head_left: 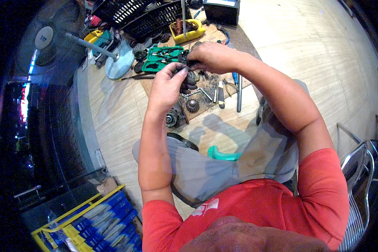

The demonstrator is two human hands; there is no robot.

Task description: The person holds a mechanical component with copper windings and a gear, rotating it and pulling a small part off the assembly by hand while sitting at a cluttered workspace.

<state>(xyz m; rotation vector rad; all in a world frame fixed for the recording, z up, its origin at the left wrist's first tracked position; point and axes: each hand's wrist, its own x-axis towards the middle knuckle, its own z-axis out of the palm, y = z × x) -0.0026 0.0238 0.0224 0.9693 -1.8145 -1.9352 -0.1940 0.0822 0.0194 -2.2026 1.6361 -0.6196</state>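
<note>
My left hand is raised over the work board, thumb and fingers pinched together. My right hand comes in from the right with its fingers curled down, close to the left fingertips. What either hand grips is dark and too small to make out. Just below the left fingertips sits a black lobed thing. Behind the hands lies an opened green tool case with dark tools in it. Nearer to me are a toothed gear, a larger round metal part and a bent hex key.
Right on the board are pliers, a utility knife and a metal bar. A yellow bin and black crates stand behind. A fan is left, a metal chair right, a blue-and-yellow rack lower left.
</note>
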